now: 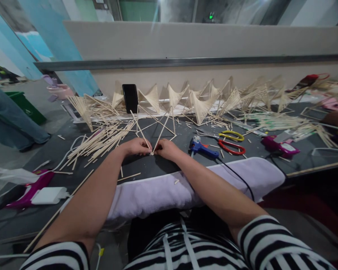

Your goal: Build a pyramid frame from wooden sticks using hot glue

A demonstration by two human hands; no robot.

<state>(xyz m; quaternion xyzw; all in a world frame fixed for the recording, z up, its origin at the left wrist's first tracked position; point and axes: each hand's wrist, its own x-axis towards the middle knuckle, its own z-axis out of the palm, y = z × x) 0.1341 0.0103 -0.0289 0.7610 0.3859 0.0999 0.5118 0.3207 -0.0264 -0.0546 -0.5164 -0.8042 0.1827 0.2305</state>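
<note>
My left hand (136, 146) and my right hand (166, 148) meet at the near corner of a frame of thin wooden sticks (157, 127) standing on the dark table (73, 153). Both hands pinch the stick ends where they join at the table surface. The frame rises away from me as slanted sticks forming triangles. A loose heap of sticks (101, 140) lies just left of my left hand. A blue glue gun (202, 148) lies right of my right hand.
Yellow scissors (232, 135) and red scissors (231, 147) lie beyond the glue gun. Several finished fan-shaped stick pieces (202, 101) line the back wall beside a black phone (130, 98). Pink glue guns (280, 146) (30, 189), a white towel (163, 191), another person's legs (8, 120).
</note>
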